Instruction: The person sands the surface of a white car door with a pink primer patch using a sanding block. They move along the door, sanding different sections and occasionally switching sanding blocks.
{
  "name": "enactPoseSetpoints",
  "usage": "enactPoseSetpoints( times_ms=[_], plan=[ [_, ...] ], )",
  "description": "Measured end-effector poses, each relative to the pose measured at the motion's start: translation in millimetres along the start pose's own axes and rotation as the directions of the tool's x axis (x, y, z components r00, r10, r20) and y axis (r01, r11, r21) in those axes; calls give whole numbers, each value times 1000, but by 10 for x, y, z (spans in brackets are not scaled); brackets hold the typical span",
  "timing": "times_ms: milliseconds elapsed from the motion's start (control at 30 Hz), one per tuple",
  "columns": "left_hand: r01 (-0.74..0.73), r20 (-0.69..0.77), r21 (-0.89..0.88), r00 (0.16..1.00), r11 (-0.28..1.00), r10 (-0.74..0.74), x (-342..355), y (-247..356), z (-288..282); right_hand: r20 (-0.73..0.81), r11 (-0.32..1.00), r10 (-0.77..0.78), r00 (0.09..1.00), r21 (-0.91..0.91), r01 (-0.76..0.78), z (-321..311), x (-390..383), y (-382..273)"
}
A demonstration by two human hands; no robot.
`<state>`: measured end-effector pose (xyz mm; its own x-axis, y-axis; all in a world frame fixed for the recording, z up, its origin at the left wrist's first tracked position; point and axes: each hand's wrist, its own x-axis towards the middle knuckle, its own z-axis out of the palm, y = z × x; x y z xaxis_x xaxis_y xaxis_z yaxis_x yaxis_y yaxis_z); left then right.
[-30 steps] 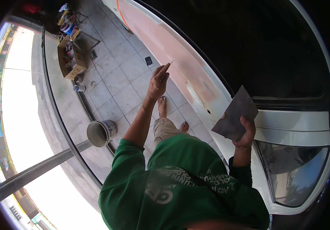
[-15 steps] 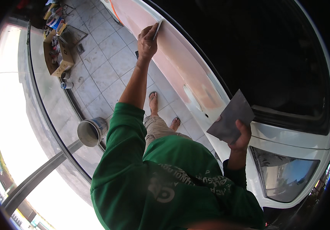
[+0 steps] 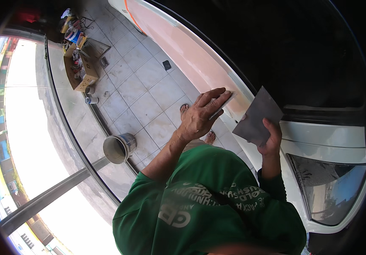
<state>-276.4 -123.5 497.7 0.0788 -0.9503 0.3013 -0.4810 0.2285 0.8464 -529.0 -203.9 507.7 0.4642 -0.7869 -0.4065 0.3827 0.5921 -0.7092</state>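
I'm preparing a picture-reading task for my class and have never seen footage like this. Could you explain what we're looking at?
There is no machine here, just a person's two bare hands. The camera is worn on the person's head and looks down; its wide lens bends straight edges. The left hand holds a thin flat piece over the pinkish area on the side of a white car; whether they touch is hard to tell. The right hand holds a dark grey sheet. Towards the picture's left are a bucket and, on the tiled floor, a cardboard box full of things.
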Motion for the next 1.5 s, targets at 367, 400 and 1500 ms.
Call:
enactPoseSetpoints(
  times_ms=[367,400,1500],
  plan=[
    [172,-145,587,984,791,-106,406,-1226,-893,200,997,-63,978,55,53,233,84,-36],
    [110,-180,614,984,781,3,570,-1408,-985,187,996,-44,981,84,28,205,99,-49],
    [-591,204,640,747,491,633,1903,-2783,-1623,-179,993,-113,977,-2,115,273,317,101]
  ],
)
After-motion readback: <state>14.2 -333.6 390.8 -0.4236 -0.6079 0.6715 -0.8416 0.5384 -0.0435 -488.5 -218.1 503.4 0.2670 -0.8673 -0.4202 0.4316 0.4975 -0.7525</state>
